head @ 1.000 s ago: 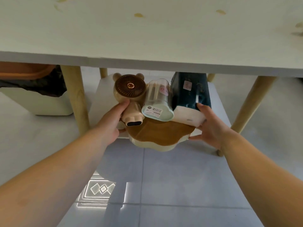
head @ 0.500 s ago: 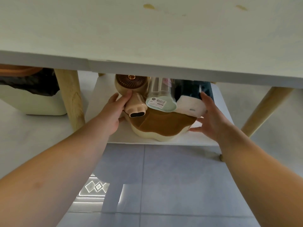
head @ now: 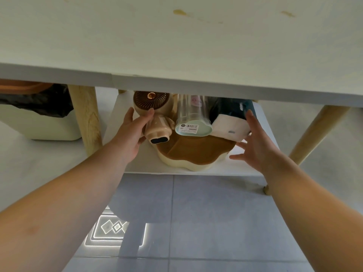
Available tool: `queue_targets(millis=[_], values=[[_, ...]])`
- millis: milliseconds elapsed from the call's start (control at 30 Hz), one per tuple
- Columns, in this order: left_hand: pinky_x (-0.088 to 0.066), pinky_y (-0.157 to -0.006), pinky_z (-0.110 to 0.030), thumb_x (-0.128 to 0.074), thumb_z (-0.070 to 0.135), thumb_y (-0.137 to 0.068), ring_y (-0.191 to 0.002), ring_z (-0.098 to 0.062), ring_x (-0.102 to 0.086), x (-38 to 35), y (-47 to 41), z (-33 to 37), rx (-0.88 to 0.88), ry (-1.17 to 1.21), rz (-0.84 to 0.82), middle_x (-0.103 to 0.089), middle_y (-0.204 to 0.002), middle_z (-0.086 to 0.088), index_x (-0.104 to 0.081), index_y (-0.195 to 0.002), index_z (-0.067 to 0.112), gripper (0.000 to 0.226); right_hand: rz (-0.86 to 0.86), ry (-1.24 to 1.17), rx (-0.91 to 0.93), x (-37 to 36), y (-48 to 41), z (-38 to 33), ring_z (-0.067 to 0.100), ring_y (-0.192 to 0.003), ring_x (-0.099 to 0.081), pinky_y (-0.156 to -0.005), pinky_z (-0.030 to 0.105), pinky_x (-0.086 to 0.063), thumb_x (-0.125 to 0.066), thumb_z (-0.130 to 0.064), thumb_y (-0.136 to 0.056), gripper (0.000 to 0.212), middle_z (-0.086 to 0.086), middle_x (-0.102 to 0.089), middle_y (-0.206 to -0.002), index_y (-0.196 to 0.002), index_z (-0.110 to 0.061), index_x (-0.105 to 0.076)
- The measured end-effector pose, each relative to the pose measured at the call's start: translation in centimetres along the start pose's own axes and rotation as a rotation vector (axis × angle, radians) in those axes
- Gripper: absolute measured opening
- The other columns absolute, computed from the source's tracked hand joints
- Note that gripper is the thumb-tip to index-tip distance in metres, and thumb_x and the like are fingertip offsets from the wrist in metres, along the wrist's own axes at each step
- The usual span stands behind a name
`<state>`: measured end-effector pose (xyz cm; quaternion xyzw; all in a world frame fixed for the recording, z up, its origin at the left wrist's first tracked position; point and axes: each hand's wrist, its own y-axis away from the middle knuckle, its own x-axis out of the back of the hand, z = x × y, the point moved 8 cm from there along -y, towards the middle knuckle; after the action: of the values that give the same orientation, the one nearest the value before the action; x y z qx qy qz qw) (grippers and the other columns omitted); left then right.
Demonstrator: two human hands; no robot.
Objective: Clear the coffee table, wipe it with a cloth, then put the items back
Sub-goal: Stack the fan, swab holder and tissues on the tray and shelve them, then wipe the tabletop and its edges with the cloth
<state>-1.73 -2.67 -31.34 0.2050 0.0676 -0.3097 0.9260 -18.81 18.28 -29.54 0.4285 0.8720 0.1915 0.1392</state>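
barcode sticker (head: pixel 190 127) | on clear cup base (head: pixel 193 130) | print unreadable (too small)

Both bare forearms outstretched, left hand (head: pixel 132 134) half-curled, right hand (head: pixel 259 143) flat with fingers spread.

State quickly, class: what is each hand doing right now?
Left hand: fingers curled against the bear-shaped fan, touching it.
Right hand: open, fingers spread, holding nothing, beside the tissue pack.

Grey tiled floor (head: pixel 206 222) below me mirrors a ceiling light (diamond pattern); a lined bin (head: pixel 39 118) stands far left.
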Motion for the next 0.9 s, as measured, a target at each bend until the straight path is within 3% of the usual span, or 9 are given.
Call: queue_targets(millis=[67, 200, 333, 467, 533, 600, 700, 800, 900], values=[[-0.035, -0.103, -0.037, -0.058, 0.031, -0.081, -0.104, -0.014, -0.053, -0.1, 0.2, 0.1, -0.007, 0.004, 0.004, -0.047, -0.126, -0.001, -0.011, -0.141, 0.024, 0.077, 0.001, 0.006, 0.003, 0.0, 0.2, 0.0, 0.034, -0.133, -0.03, -0.101, 0.066, -0.024, -0.041, -0.062, -0.078, 0.069, 0.007, -0.03, -0.147, -0.136, -0.032, -0.019], [-0.027, -0.11, -0.037, -0.056, 0.036, -0.081, -0.127, -0.022, -0.038, 0.6, 0.9, 0.4, -0.043, -0.078, 0.071, -0.034, -0.144, -0.007, -0.012, -0.141, 0.021, 0.076, 0.039, 0.026, 0.008, 0.4, 0.8, -0.3, 0.035, -0.134, -0.028, -0.103, 0.064, -0.022, -0.035, -0.063, -0.081, 0.069, 0.007, -0.025, -0.149, -0.138, -0.029, -0.017], [-0.028, -0.093, -0.028, -0.052, 0.043, -0.082, -0.126, -0.018, -0.037, 1.5, 3.6, 2.0, -0.253, -0.479, 0.253, -0.039, -0.141, -0.003, -0.035, -0.134, 0.027, 0.057, 0.192, 0.106, 0.079, 1.5, 2.1, -1.1, 0.029, -0.13, -0.034, -0.107, 0.052, -0.023, -0.036, -0.057, -0.084, 0.063, 0.005, -0.032, -0.146, -0.136, -0.024, -0.025], [-0.023, -0.1, -0.027, -0.05, 0.032, -0.086, -0.13, -0.019, -0.033, 1.2, 7.1, 3.4, -0.468, -0.715, 0.307, -0.039, -0.14, -0.007, -0.047, -0.126, 0.016, 0.043, 0.445, 0.165, 0.24, 3.2, 5.1, -3.1, 0.026, -0.117, -0.048, -0.097, 0.037, -0.032, -0.042, -0.04, -0.088, 0.048, 0.006, -0.052, -0.127, -0.125, -0.009, -0.046], [-0.028, -0.099, -0.028, -0.051, 0.023, -0.086, -0.125, -0.022, -0.039, 0.4, 9.0, 3.8, -0.551, -0.823, 0.258, -0.049, -0.131, -0.007, -0.056, -0.116, 0.014, 0.031, 0.515, 0.186, 0.281, 3.7, 6.9, -3.9, 0.017, -0.097, -0.053, -0.089, 0.031, -0.034, -0.044, -0.033, -0.088, 0.041, 0.003, -0.055, -0.116, -0.12, -0.008, -0.05], [-0.034, -0.088, -0.013, -0.056, 0.02, -0.084, -0.111, -0.014, -0.051, -1.3, 11.8, 3.9, -0.624, -0.851, 0.146, -0.058, -0.107, 0.008, -0.063, -0.104, 0.019, 0.022, 0.522, 0.24, 0.284, 3.9, 8.7, -4.2, 0.01, -0.095, -0.044, -0.084, 0.027, -0.032, -0.046, -0.029, -0.089, 0.033, -0.005, -0.049, -0.107, -0.119, -0.017, -0.053], [-0.033, -0.076, 0.004, -0.057, 0.029, -0.076, -0.09, 0.014, -0.052, -5.3, 16.6, 5.5, -0.727, -0.812, -0.098, -0.055, -0.088, 0.028, -0.068, -0.091, 0.023, 0.02, 0.359, 0.346, 0.281, 3.0, 12.1, -5.9, 0.013, -0.094, -0.054, -0.084, 0.029, -0.04, -0.049, -0.025, -0.087, 0.014, -0.007, -0.06, -0.104, -0.092, -0.024, -0.062], [-0.039, -0.077, -0.003, -0.051, 0.025, -0.076, -0.086, 0.004, -0.055, -8.9, 20.9, 7.9, -0.948, -0.907, -0.291, -0.058, -0.083, 0.019, -0.071, -0.083, 0.012, 0.025, -0.035, 0.533, 0.326, 0.4, 17.0, -8.2, 0.008, -0.071, -0.067, -0.067, 0.02, -0.054, -0.054, -0.035, -0.078, 0.017, -0.007, -0.074, -0.081, -0.073, -0.029, -0.07], [-0.047, -0.071, -0.015, -0.052, 0.018, -0.078, -0.077, -0.003, -0.058, -11.4, 24.1, 11.0, -1.124, -0.902, -0.379, -0.062, -0.08, 0.012, -0.071, -0.082, 0.01, 0.021, -0.31, 0.518, 0.563, -1.5, 22.8, -12.5, 0.01, -0.061, -0.069, -0.059, 0.015, -0.054, -0.067, -0.059, -0.054, 0.034, -0.008, -0.075, -0.076, -0.079, -0.037, -0.071]])
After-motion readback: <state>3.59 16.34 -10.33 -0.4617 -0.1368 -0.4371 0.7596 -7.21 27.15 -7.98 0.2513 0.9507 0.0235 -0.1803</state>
